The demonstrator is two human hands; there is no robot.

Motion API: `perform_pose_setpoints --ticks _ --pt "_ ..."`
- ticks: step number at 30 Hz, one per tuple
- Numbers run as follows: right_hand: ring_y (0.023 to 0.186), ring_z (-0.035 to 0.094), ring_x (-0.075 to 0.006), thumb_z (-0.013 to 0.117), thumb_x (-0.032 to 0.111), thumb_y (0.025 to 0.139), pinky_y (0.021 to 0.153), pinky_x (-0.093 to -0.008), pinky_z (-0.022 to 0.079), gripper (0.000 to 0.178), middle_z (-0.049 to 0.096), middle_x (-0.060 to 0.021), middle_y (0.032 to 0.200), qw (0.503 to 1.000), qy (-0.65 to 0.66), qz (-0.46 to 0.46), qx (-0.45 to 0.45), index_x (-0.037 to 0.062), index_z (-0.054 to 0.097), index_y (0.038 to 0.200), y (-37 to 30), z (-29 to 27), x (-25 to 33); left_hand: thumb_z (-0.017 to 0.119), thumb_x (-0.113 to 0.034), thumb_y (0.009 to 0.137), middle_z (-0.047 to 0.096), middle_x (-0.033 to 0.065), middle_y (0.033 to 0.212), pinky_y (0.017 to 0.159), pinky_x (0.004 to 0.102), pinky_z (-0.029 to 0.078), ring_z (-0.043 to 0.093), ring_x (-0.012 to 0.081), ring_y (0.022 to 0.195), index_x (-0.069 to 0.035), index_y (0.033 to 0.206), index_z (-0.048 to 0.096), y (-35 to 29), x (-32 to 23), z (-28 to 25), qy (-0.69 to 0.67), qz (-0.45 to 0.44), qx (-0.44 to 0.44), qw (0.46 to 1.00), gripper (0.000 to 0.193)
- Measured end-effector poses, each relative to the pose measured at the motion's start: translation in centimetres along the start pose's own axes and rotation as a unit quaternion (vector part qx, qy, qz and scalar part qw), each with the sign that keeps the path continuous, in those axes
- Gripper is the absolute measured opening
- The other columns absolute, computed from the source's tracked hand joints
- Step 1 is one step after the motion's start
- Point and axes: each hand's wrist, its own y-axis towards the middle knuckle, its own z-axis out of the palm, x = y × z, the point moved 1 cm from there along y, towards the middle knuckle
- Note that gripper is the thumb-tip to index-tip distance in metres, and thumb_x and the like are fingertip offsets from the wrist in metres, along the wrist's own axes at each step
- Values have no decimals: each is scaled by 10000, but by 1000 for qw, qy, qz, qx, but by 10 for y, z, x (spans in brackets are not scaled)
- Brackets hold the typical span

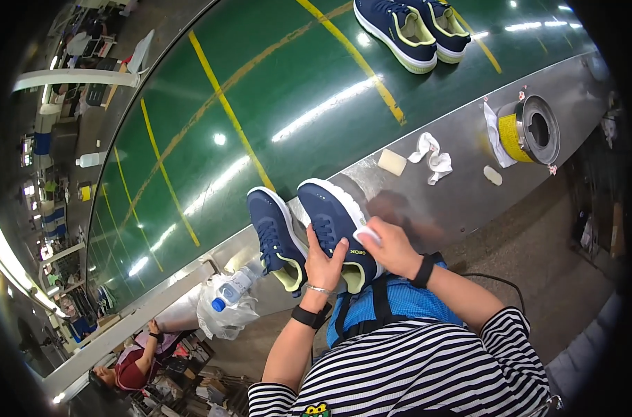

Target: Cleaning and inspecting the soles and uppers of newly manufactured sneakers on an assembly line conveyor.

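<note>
A navy sneaker with a white sole and pale yellow lining lies just in front of me at the edge of the bench. Around its heel end, my left hand is closed, thumb on the side and fingers at the opening. My right hand pinches a small white pad and presses it against the shoe's right side by the sole. Left of this shoe sits its matching navy sneaker, touched by neither hand.
Green belt with yellow lines runs beyond the metal ledge. Another navy pair stands on it. On the ledge are a cream block, crumpled white cloth, a white oval piece and a round metal can. A bottle lies left; a person works beyond.
</note>
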Motion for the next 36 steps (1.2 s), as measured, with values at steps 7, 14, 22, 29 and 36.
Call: perform_pose_setpoints --ticks 7,14,22,29,36 --pt "678 546 -377 569 127 803 573 -423 426 115 536 -160 706 991 -103 -67 -56 34 502 806 22 23 0 624 -324 762 584 256 986 775 387 458 591 369 878 71 1320 223 -2 -5 -2 34 -15 -8 999 793" --pt "647 537 -374 574 109 792 545 -424 414 114 517 -159 691 989 -107 -81 -59 34 491 771 26 21 -2 628 -302 764 551 271 1055 779 388 459 580 370 914 96 1312 220 0 -8 2 42 5 -15 999 790" --pt "626 559 -339 553 108 805 533 -421 432 87 535 -127 684 983 -144 -110 -16 50 487 806 28 18 0 631 -290 762 537 283 1080 783 389 461 573 383 933 113 1303 217 -1 -7 2 49 13 -29 998 791" --pt "629 556 -345 546 128 815 533 -424 433 95 532 -126 681 985 -135 -98 40 51 491 804 26 12 -2 630 -286 761 528 301 1084 763 389 468 573 389 924 124 1308 204 -1 -6 3 49 16 -29 998 805" --pt "618 552 -344 550 124 809 531 -427 424 94 536 -126 686 984 -129 -102 73 52 489 803 25 10 -6 627 -291 762 519 301 1095 753 395 470 565 395 931 117 1312 197 -3 -5 2 55 25 -36 998 809"
